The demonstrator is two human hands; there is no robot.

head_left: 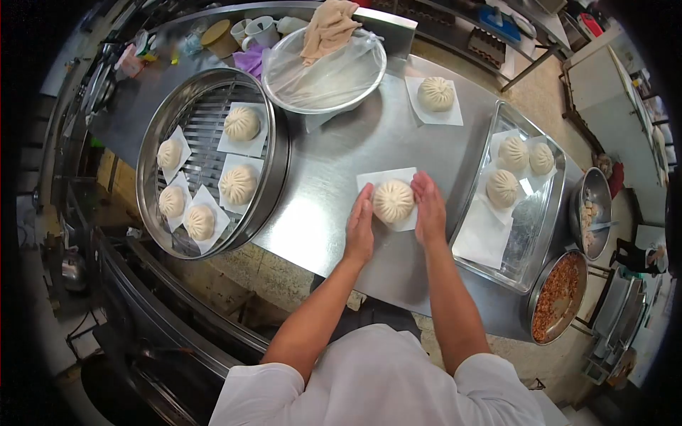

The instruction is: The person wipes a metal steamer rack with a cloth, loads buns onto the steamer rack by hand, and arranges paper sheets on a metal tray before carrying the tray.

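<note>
A pleated, raw-looking filled bun (pixel 393 201) rests on a square of white paper (pixel 373 177) on the steel table. My left hand (pixel 360 226) is cupped along its left side, fingers together and pointing away from me. On the opposite side my right hand (pixel 429 207) curves against it in the same way. The two hands hold the bun between them, pleats facing up. Beyond them, another pleated bun (pixel 435 94) sits on its own paper.
At left, a round metal steamer (pixel 278 177) holds several buns on papers. A steel bowl (pixel 323 108) covered with plastic and a cloth (pixel 329 28) stands behind. To the right are a metal tray (pixel 534 273) with three buns, a pan of reddish filling (pixel 558 295) and another bowl (pixel 602 195).
</note>
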